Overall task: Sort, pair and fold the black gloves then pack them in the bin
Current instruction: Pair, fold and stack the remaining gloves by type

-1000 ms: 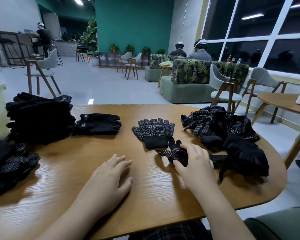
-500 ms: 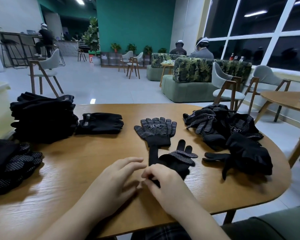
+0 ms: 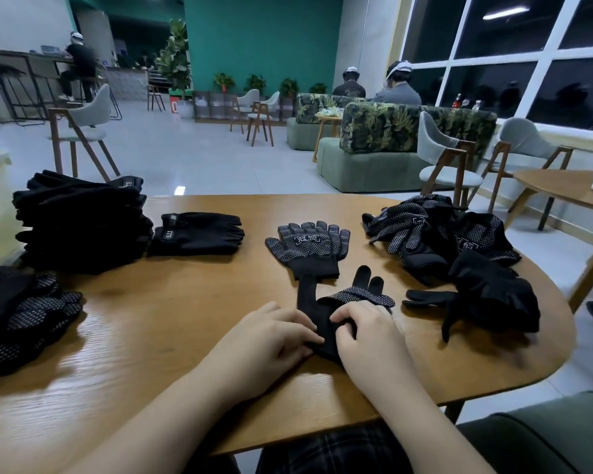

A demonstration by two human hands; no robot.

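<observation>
A crumpled black dotted glove [image 3: 353, 299] lies on the wooden table [image 3: 172, 323] in front of me. My right hand [image 3: 370, 333] grips its cuff end, and my left hand [image 3: 271, 336] pinches the same cuff from the left. Just beyond it a dotted glove [image 3: 308, 244] lies flat, palm up, fingers pointing away. A loose heap of black gloves [image 3: 459, 254] sits at the right. A fingerless glove pair [image 3: 199, 232] lies left of centre beside a tall stack of folded gloves [image 3: 83, 220]. More dotted gloves [image 3: 24, 313] lie at the left edge. No bin is in view.
The table's rounded right edge [image 3: 558, 330] drops off near the heap. A second wooden table [image 3: 569, 189] and grey chairs [image 3: 449, 162] stand to the right. Sofas with seated people are farther back. A green seat edge [image 3: 545, 436] shows at the bottom right.
My right hand dragged the crumpled dotted glove toward me from beside the heap. My left hand lifted off the table and joined it at the cuff.
</observation>
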